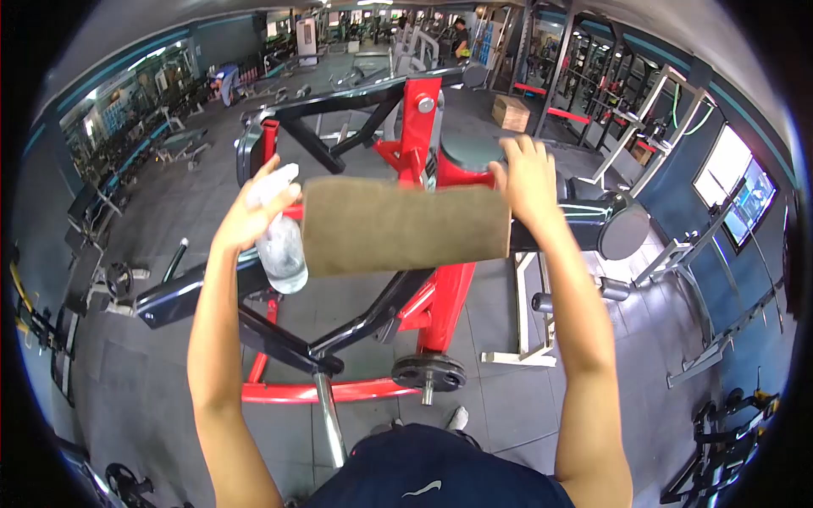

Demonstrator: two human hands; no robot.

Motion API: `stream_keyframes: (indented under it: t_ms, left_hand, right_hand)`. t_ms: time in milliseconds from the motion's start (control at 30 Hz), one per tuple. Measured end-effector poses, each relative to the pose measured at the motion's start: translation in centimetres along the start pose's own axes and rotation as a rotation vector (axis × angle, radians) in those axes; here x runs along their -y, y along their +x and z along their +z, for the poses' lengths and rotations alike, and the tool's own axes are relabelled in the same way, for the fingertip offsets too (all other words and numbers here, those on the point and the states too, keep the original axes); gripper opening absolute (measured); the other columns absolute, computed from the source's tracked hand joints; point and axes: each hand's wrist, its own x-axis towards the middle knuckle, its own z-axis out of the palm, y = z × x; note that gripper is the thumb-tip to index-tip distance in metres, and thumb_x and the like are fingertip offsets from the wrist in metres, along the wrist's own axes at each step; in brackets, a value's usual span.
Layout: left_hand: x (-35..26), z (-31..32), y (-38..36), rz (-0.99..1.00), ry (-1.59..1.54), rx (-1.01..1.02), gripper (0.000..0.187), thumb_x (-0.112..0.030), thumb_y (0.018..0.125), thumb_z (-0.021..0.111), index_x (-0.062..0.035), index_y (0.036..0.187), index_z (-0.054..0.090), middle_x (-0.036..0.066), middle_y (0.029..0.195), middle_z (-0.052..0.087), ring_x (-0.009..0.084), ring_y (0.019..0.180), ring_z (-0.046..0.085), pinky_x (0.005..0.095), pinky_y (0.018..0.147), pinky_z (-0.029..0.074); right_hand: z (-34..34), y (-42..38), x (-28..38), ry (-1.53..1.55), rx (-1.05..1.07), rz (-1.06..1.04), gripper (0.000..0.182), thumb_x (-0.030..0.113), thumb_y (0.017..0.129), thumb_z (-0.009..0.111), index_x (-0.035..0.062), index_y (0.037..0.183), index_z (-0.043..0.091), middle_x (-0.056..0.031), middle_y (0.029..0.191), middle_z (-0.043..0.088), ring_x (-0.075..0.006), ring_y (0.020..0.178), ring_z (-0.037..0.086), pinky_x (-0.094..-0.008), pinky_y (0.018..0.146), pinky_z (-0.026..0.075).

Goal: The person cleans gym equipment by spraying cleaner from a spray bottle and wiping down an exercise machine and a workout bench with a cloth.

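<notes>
My left hand point(250, 212) is closed around the neck of a clear spray bottle point(283, 256) with a white spray head, and the bottle hangs slightly tilted with its base down. Right beside it, a brown-olive cloth point(406, 224) is spread out flat in the air, a little blurred. My right hand point(529, 182) is at the cloth's upper right corner, thumb against the edge; its grip is partly hidden. Behind the cloth stands a red and black exercise machine point(419, 127) with a dark round pad point(470, 154).
A weight plate point(428, 371) sits low on the machine's front, above a red base bar point(339, 391). A white metal frame point(521, 339) stands to the right. Further back are a wooden box point(511, 112) and two people, one bending point(226, 83) at left.
</notes>
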Motion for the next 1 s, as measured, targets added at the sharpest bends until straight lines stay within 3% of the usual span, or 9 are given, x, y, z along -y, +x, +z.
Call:
stream_keyframes:
  t_ms: [33, 133, 167, 233, 367, 533, 700, 833, 1000]
  left_hand:
    - [0.2, 0.0, -0.8, 0.055, 0.035, 0.002, 0.072, -0.028, 0.091, 0.074, 0.0052, 0.146, 0.042, 0.014, 0.130, 0.062, 0.0180, 0.115, 0.059, 0.0317, 0.099, 0.046]
    - [-2.3, 2.5, -5.9, 0.039, 0.008, 0.044, 0.042, -0.030, 0.091, 0.074, 0.0001, 0.117, 0.062, 0.008, 0.100, 0.069, 0.0127, 0.093, 0.065, 0.0315, 0.082, 0.052]
    - [-1.5, 3.6, -7.7, -0.015, -0.048, 0.057, 0.038, -0.030, 0.091, 0.073, -0.0008, 0.111, 0.062, 0.007, 0.094, 0.071, 0.0151, 0.091, 0.067, 0.0323, 0.082, 0.053]
    - [0.9, 6.3, -10.5, -0.140, -0.176, 0.160, 0.040, -0.027, 0.089, 0.075, -0.0005, 0.116, 0.062, 0.009, 0.099, 0.071, 0.0173, 0.094, 0.069, 0.0311, 0.082, 0.054]
    - [8.4, 13.7, -14.2, -0.453, -0.674, 0.175, 0.051, -0.026, 0.093, 0.073, -0.0023, 0.133, 0.054, 0.013, 0.118, 0.065, 0.0210, 0.104, 0.066, 0.0376, 0.090, 0.057]
    - [11.6, 15.8, -11.9, -0.318, -0.964, -0.013, 0.046, -0.027, 0.099, 0.065, -0.0083, 0.138, 0.051, 0.010, 0.130, 0.062, 0.0258, 0.117, 0.061, 0.0508, 0.097, 0.054]
    - [12.8, 15.2, -10.2, -0.251, -1.096, -0.242, 0.055, -0.035, 0.097, 0.065, -0.0113, 0.142, 0.045, 0.009, 0.136, 0.059, 0.0298, 0.128, 0.051, 0.0563, 0.106, 0.047]
    - [7.8, 14.6, -11.4, -0.197, -0.779, -0.457, 0.053, -0.035, 0.099, 0.064, -0.0061, 0.140, 0.049, 0.007, 0.132, 0.060, 0.0198, 0.120, 0.052, 0.0412, 0.097, 0.046]
    - [-3.8, 13.3, -12.3, 0.143, -0.078, -0.021, 0.054, -0.047, 0.085, 0.071, 0.0043, 0.101, 0.073, 0.012, 0.095, 0.070, 0.0196, 0.084, 0.062, 0.0314, 0.078, 0.046]
  right_hand:
    - [-1.3, -1.8, 1.2, 0.107, -0.183, -0.008, 0.029, 0.025, 0.088, 0.073, 0.0027, 0.102, 0.060, -0.0154, 0.097, 0.065, -0.0303, 0.087, 0.063, -0.0444, 0.073, 0.049]
    - [-1.0, -12.0, 5.0, 0.810, -0.295, 0.488, 0.024, 0.015, 0.096, 0.066, 0.0052, 0.081, 0.051, -0.0019, 0.062, 0.049, -0.0120, 0.054, 0.047, -0.0291, 0.054, 0.042]
    - [1.7, -16.3, 5.5, 0.939, -0.188, 0.672, 0.023, 0.020, 0.098, 0.066, 0.0059, 0.087, 0.050, 0.0008, 0.075, 0.052, -0.0073, 0.065, 0.048, -0.0212, 0.056, 0.040]
    - [4.3, -19.9, 6.9, 1.408, 0.195, 1.309, 0.046, 0.040, 0.094, 0.071, 0.0063, 0.119, 0.050, -0.0108, 0.109, 0.059, -0.0195, 0.087, 0.063, -0.0347, 0.071, 0.054]
    - [7.8, -19.0, 5.9, 2.102, 0.175, 1.316, 0.065, 0.051, 0.090, 0.071, 0.0045, 0.130, 0.049, -0.0167, 0.120, 0.057, -0.0293, 0.104, 0.061, -0.0427, 0.081, 0.052]
    - [8.8, -17.8, 5.6, 2.042, 0.126, 1.549, 0.035, 0.030, 0.086, 0.081, 0.0121, 0.107, 0.059, -0.0001, 0.081, 0.059, -0.0175, 0.072, 0.060, -0.0372, 0.064, 0.051]
    - [6.3, -17.8, 6.5, 2.101, -0.084, 1.429, 0.028, 0.017, 0.091, 0.073, 0.0099, 0.111, 0.056, -0.0055, 0.094, 0.061, -0.0219, 0.080, 0.064, -0.0398, 0.068, 0.052]
    - [-0.3, -18.2, 7.7, 2.166, -0.319, 1.066, 0.041, 0.022, 0.095, 0.062, 0.0065, 0.132, 0.053, -0.0102, 0.126, 0.062, -0.0250, 0.112, 0.059, -0.0452, 0.095, 0.046]
    - [-9.5, -18.6, 7.0, 2.088, -0.424, 0.568, 0.049, 0.013, 0.097, 0.055, -0.0021, 0.142, 0.044, -0.0140, 0.141, 0.053, -0.0267, 0.132, 0.050, -0.0433, 0.111, 0.037]
